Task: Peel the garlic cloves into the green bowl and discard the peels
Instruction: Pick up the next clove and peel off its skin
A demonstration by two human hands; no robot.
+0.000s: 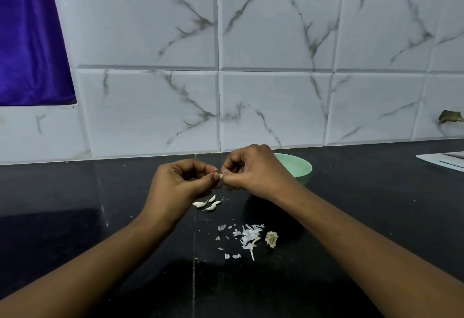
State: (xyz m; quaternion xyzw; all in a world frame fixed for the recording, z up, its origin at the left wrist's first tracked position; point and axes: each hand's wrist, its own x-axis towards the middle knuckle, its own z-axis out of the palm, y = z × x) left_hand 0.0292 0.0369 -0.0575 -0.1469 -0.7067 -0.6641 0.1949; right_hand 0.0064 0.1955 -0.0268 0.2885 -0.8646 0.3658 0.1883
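Both hands were up over the black counter (100,192), and their fingertips met in the middle. The left hand (180,179) had its fingers curled in, and its thumb and first finger pinched a small garlic clove (221,175). The right hand (253,172) had its fingers curled too, and it pinched the other end of the same clove. Only a little bit of it showed between the fingertips.

The green bowl (301,167) sat on the counter just behind the right hand's fingers, and the hand hid part of it. What was inside it could not be seen. Just below the left hand's fingers lay a few loose cloves (208,203), close together on the counter. Further below the fingers, nearer the person, lay a small heap of thin white peels (247,237). Right beside the heap lay the dry root end (271,239) of the garlic. Far to the right of the fingers lay a flat white thing (444,159). Behind the fingers stood a tiled wall (276,29), and a purple cloth (30,41) hung far up to the left.
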